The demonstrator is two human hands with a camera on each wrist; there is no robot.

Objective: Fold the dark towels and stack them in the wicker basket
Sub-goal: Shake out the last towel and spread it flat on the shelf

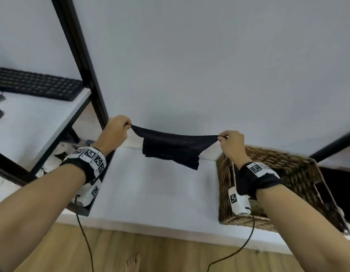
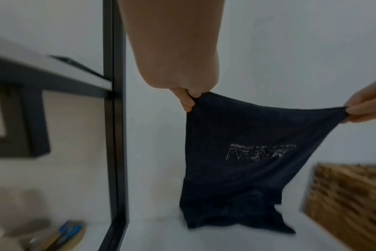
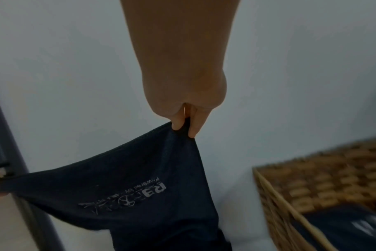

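above white table, two hands pinching one dark towel, one wicker basket

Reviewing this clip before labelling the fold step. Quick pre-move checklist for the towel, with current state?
1. Left hand pinches one top corner of the dark towel: ok.
2. Right hand pinches the other top corner: ok.
3. Top edge pulled level between the hands: not ok, it sags in the middle.
4. Towel hanging free of the white table: not ok, the left wrist view shows its lower end bunched on the surface.
5. Wicker basket within reach: ok, it sits right under the right wrist.
6. Room left in the basket: cannot tell; the right wrist view shows a folded dark towel already inside, depth unclear.
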